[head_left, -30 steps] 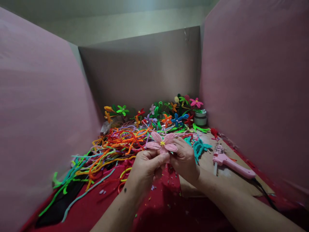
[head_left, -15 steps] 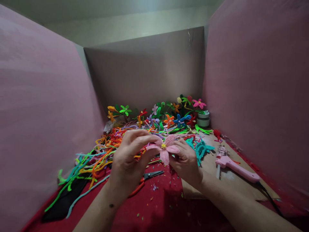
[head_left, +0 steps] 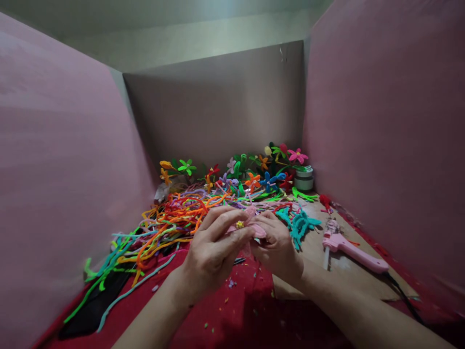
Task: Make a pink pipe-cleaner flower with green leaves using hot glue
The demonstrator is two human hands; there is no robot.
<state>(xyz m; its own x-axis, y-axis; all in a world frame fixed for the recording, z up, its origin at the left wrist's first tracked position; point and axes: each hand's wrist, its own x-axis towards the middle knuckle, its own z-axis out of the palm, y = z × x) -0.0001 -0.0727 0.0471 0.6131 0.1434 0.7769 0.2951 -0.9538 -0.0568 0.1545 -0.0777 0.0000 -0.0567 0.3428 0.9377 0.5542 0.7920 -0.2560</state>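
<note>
Between my two hands is a pink pipe-cleaner flower (head_left: 259,230) with a yellow centre, held above the red cloth. My left hand (head_left: 218,242) wraps over the flower from the left, its fingers closed across the petals and hiding several of them. My right hand (head_left: 278,242) grips the flower from the right and behind, fingers curled in. What its fingertips pinch under the petals is hidden. The tip of a pair of scissors (head_left: 240,261) shows on the cloth below my left hand, the rest covered by it.
Loose coloured pipe cleaners (head_left: 170,213) heap on the left and middle. Finished flowers (head_left: 269,180) stand at the back. A pink glue gun (head_left: 358,254) lies on cardboard (head_left: 301,286) at right, near teal pipe-cleaner pieces (head_left: 302,225). Pink panels (head_left: 385,121) wall the sides.
My left hand has moved right, from a petal at the left edge to over the flower's front. The petals, spread before, are now largely covered. The scissors are more hidden.
</note>
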